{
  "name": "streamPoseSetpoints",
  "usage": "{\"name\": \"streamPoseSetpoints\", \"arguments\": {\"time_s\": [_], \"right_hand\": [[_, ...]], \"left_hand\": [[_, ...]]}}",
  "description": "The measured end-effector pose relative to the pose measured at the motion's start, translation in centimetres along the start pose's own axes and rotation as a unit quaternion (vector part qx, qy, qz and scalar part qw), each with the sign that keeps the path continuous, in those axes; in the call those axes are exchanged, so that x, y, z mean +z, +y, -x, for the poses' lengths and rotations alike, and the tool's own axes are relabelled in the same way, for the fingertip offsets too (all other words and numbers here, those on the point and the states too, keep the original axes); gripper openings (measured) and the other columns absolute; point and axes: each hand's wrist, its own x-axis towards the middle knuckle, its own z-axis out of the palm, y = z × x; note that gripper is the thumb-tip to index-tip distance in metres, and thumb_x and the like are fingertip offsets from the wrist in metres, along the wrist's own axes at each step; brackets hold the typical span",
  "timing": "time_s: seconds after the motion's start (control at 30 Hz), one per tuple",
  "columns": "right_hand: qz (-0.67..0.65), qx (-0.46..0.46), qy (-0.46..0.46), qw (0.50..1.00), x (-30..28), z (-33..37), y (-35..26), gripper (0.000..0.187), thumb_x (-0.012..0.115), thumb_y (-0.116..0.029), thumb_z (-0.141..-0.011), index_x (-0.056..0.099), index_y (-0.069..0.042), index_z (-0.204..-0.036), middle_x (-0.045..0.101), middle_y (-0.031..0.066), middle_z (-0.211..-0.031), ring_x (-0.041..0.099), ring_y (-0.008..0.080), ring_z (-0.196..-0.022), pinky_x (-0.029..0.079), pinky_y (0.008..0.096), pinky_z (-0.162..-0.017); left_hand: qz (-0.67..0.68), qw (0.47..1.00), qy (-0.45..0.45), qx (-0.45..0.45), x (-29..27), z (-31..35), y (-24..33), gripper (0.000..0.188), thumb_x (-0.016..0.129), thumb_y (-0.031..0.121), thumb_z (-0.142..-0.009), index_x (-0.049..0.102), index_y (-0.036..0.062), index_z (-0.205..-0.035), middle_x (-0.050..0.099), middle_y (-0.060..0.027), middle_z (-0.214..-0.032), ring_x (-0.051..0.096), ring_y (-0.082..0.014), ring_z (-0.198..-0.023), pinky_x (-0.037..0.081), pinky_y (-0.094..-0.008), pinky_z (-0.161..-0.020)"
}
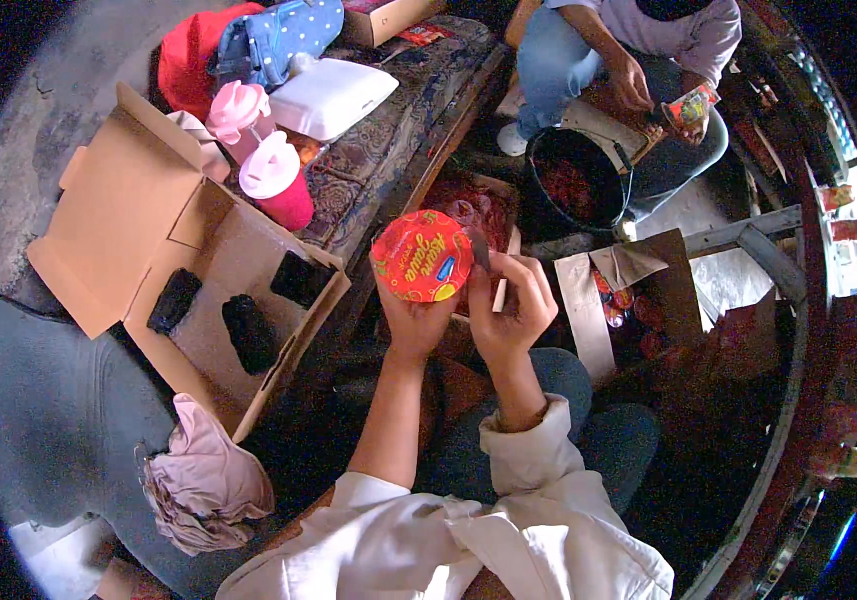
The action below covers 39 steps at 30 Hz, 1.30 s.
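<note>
In front of me a round tub (421, 255) with a bright red printed top is held up, its top tilted toward me. My left hand (417, 325) is closed around its underside. My right hand (515, 305) is at the tub's right rim, thumb and fingers bent and pinched against the edge. A small dark patch shows between those fingertips and the rim, too small to name. The tub's sides are mostly hidden. Just beyond it lies an open carton (505, 190) of reddish contents.
At left, an open cardboard box (129, 220) holds black packets (247, 332). Pink lidded cups (279, 190) and a white foam container (334, 98) stand on a patterned seat. Ahead, a co-worker holds a similar tub (691, 106) beside a black bucket (604, 222). A cardboard box (581, 310) is at right.
</note>
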Motion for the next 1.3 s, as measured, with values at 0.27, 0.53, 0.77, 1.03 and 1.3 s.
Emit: {"name": "streamPoseSetpoints", "arguments": {"time_s": [0.27, 0.53, 0.77, 1.03, 1.3], "right_hand": [[0.031, -0.018, -0.008, 0.999, 0.0, -0.2, -0.2, 0.027, 0.063, 0.005, -0.06, 0.064, -0.004, -0.085, 0.061, 0.0099, -0.073, 0.06, 0.0196, -0.062, 0.049, 0.027, -0.057], [0.066, -0.035, -0.02, 0.997, -0.1, -0.1, 0.1, 0.028, 0.063, 0.006, -0.058, 0.065, -0.005, -0.084, 0.06, 0.0086, -0.071, 0.058, 0.0196, -0.058, 0.047, 0.0265, -0.053], [0.069, -0.037, -0.019, 0.997, -0.1, -0.7, 0.2, 0.029, 0.064, 0.007, -0.059, 0.066, -0.006, -0.085, 0.055, 0.0055, -0.063, 0.052, 0.0169, -0.051, 0.043, 0.026, -0.047], [0.054, -0.032, -0.036, 0.997, -0.3, -0.9, 0.4, 0.028, 0.065, 0.005, -0.06, 0.066, -0.006, -0.085, 0.057, 0.0061, -0.066, 0.055, 0.0176, -0.054, 0.045, 0.026, -0.048], [0.05, -0.018, -0.056, 0.997, -0.5, -0.4, 0.6, 0.029, 0.065, 0.006, -0.06, 0.065, -0.005, -0.087, 0.06, 0.0072, -0.07, 0.057, 0.0202, -0.058, 0.047, 0.0274, -0.052]], "left_hand": [[0.006, 1.0, -0.003, 0.007, 0.2, -0.2, 0.3, 0.066, 0.076, 0.01, -0.064, 0.034, 0.0018, -0.114, 0.05, -0.0111, -0.109, 0.052, -0.0193, -0.1, 0.042, -0.0327, -0.087], [-0.024, 1.0, -0.019, 0.004, 0.0, -0.3, 0.2, 0.066, 0.077, 0.014, -0.063, 0.035, 0.0017, -0.113, 0.052, -0.0112, -0.107, 0.054, -0.019, -0.097, 0.045, -0.0319, -0.084], [0.031, 0.998, -0.049, 0.01, -0.2, -0.4, -0.6, 0.07, 0.079, 0.019, -0.062, 0.036, 0.001, -0.114, 0.054, -0.0119, -0.108, 0.055, -0.0203, -0.099, 0.046, -0.0323, -0.084], [-0.038, 0.996, -0.08, 0.026, -0.7, -0.8, -0.4, 0.061, 0.075, 0.02, -0.065, 0.041, 0.0019, -0.113, 0.055, -0.0111, -0.108, 0.055, -0.0208, -0.1, 0.044, -0.0328, -0.086], [-0.04, 0.998, -0.045, -0.016, -0.4, -0.6, -0.3, 0.065, 0.077, 0.018, -0.063, 0.04, 0.0016, -0.113, 0.054, -0.0104, -0.108, 0.055, -0.0188, -0.098, 0.044, -0.0316, -0.086]]}}
